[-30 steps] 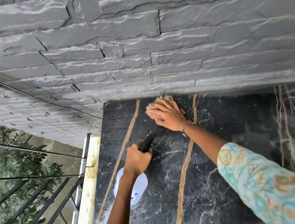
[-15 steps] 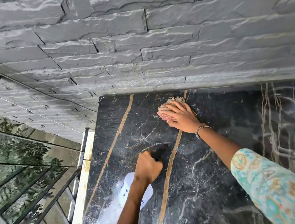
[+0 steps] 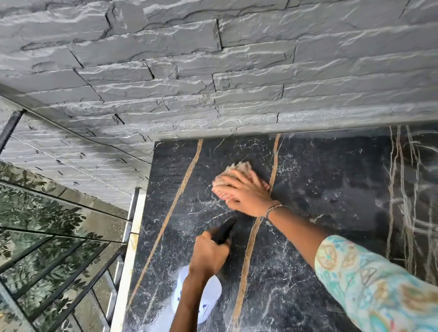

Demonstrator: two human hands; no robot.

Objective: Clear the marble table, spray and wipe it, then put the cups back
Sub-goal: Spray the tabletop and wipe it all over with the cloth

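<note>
Right now the right hand [image 3: 244,194] lies flat on a bunched beige cloth [image 3: 233,174], fingers straight and spread, pressing it to the black marble bench [image 3: 320,183] near the far edge, between two tan veins running across the stone. Its grip is slack, nothing pinched, and a thin bracelet [image 3: 273,210] circles the wrist, with a patterned sleeve [image 3: 382,292] further back. Closer in, the left hand [image 3: 207,257] has its grip curled tight round the neck of a white spray bottle [image 3: 208,299], black nozzle [image 3: 223,231] pointing towards the cloth, just short of it. Grey rough-cut stone wall [image 3: 203,61] rises behind the bench, and a glass railing [image 3: 46,234] runs along the left.
</note>
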